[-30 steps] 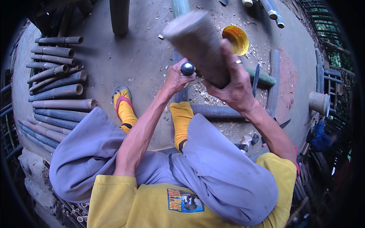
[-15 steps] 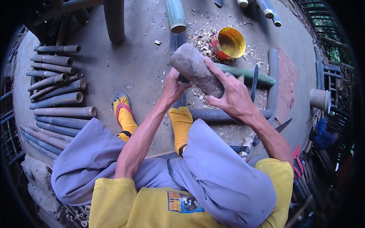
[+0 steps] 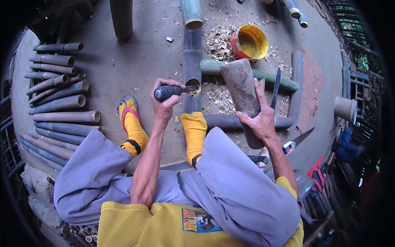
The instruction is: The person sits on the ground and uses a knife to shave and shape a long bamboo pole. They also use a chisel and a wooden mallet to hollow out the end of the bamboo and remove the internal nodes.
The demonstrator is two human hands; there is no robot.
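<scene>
The left hand is wrapped tight round a chisel, its tip at the hole in the bamboo pole. The right hand grips a wooden mallet, raised. I think a hit on the chisel's end is due next.

Grey concrete floor in daylight — wood chips scattered, cut bamboo poles stacked at left.
</scene>
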